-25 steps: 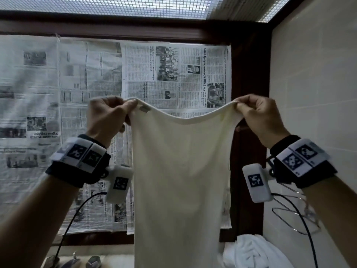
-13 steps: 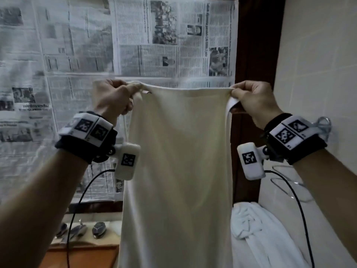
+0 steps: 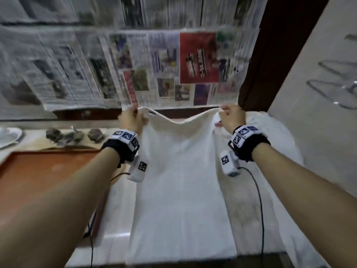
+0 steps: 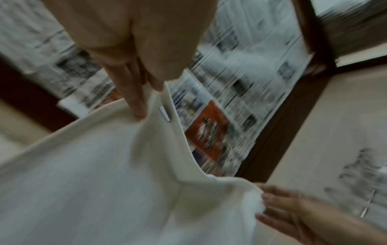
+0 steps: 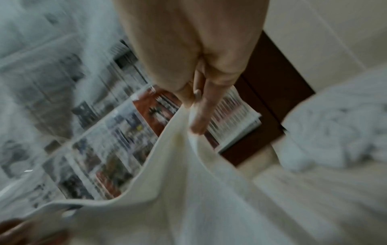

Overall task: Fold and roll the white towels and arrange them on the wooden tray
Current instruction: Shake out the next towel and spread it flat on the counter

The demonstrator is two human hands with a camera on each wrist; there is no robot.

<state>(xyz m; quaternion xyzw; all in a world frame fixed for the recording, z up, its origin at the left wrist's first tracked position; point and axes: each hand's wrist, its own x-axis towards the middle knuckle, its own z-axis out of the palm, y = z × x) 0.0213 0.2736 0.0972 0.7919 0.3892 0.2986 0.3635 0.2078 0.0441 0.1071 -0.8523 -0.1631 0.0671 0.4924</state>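
A white towel (image 3: 181,171) hangs stretched between my two hands over the pale counter, its lower part draped down toward the counter's front edge. My left hand (image 3: 133,118) pinches the towel's top left corner (image 4: 146,116), beside a small sewn tag (image 4: 164,114). My right hand (image 3: 229,117) pinches the top right corner (image 5: 188,126). The top edge sags a little between them. A wooden tray (image 3: 38,171) lies on the counter at the left, under my left forearm. All views are motion-blurred.
A heap of white towels (image 3: 270,132) lies at the back right against the tiled wall, also in the right wrist view (image 5: 335,132). Newspaper sheets (image 3: 135,64) cover the window behind. Dark tap handles (image 3: 73,135) and a plate's rim (image 3: 9,136) sit back left. Wire hooks (image 3: 338,89) hang on the right wall.
Both hands have come down from chest height toward the counter with the towel still pinched. My view has tilted down, bringing the tray and counter into sight.
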